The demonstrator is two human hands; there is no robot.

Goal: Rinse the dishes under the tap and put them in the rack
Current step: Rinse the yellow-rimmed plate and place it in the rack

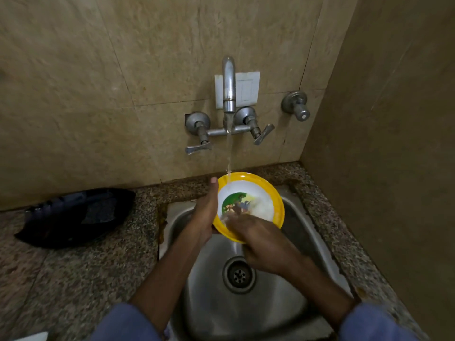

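Note:
A yellow-rimmed white plate (264,190) with a cartoon picture is held tilted over the steel sink (293,303). Water runs from the wall tap (229,84) onto its upper rim. My left hand (205,212) grips the plate's left edge, thumb up along the rim. Blurred by motion, my right hand (258,244) lies across the plate's lower face with its fingers on the surface. Both hands are wet and over the sink basin.
A dark blue rack or tray (73,217) lies on the granite counter (73,279) to the left of the sink. The drain (239,274) sits mid-basin. Two tap levers and a separate valve (296,105) stick out of the tiled wall. A side wall closes off the right.

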